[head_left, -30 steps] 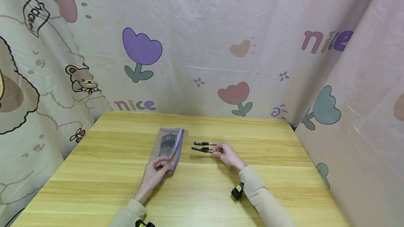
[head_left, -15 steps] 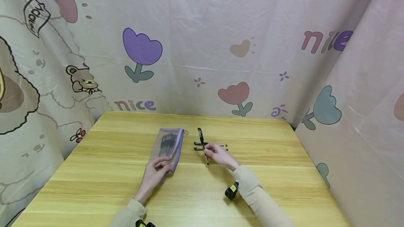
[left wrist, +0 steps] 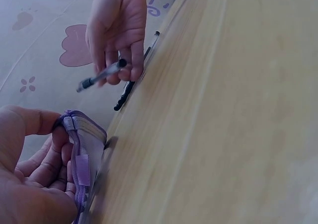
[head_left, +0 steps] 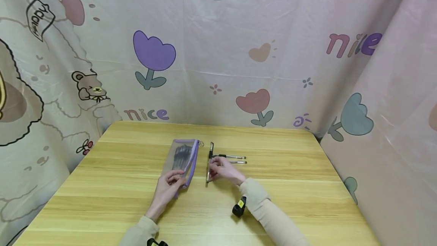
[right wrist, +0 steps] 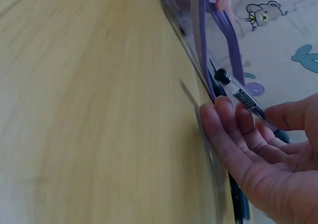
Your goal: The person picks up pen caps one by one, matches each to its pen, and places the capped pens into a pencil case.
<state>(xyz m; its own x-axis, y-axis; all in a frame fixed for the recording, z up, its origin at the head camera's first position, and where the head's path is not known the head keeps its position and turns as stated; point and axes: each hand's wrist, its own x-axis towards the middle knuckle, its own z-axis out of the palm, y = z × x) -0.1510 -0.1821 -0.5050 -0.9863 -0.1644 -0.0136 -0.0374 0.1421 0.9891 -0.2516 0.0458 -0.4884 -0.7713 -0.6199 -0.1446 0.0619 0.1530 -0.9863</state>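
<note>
A mesh pencil pouch (head_left: 169,160) with purple trim lies left of the table's middle, several dark pens (head_left: 182,156) showing through it. My left hand (head_left: 165,188) pinches the near end of its zipped edge; in the right wrist view the purple zipper edges (right wrist: 229,42) stand apart. Just right of the pouch, my right hand (head_left: 225,170) holds a clear-barrelled black pen (head_left: 210,150) between thumb and fingers, pointing away from me and apart from the pouch. Two similar pens lie side by side on the table beyond that hand: a farther pen (head_left: 235,157) and a nearer pen (head_left: 239,162), both partly hidden.
The wooden table (head_left: 290,200) meets a printed cloth backdrop (head_left: 205,98) at its far edge, with cloth on both sides too. A black wrist camera (head_left: 239,207) hangs beneath the right sleeve; another camera (head_left: 157,242) shows at the left sleeve.
My right hand has lifted one pen off the table, turned it from crosswise to pointing away, and carried it left toward the pouch. The left hand and pouch have stayed put.
</note>
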